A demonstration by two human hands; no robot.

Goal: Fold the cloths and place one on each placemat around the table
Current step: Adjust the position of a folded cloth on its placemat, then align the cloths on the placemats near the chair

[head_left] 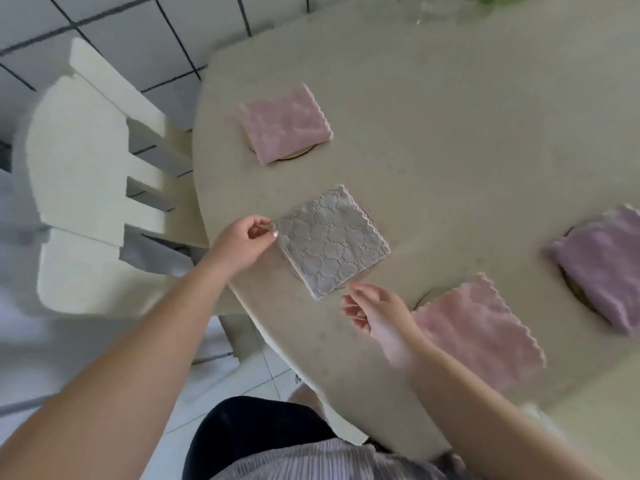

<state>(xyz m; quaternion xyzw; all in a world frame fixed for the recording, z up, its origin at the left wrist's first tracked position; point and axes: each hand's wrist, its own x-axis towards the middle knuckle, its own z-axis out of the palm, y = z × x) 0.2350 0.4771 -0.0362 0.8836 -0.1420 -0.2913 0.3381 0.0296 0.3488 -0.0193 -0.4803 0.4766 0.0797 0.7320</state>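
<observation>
Bright, even daylight with faint shadows; soft motion blur throughout; wide-angle bending at the edges.

Beige speckled desk (450,98) with a rounded edge is seen from above, filling the right and centre of the view. White slatted chair (79,168) is tucked against its left edge. Floor (145,32) is laid in white square tiles with dark grout lines, visible at top left and under the desk edge. Even, soft daylight is noted, with no hard shadows. Something green and blurred is cut off at the top right.
</observation>
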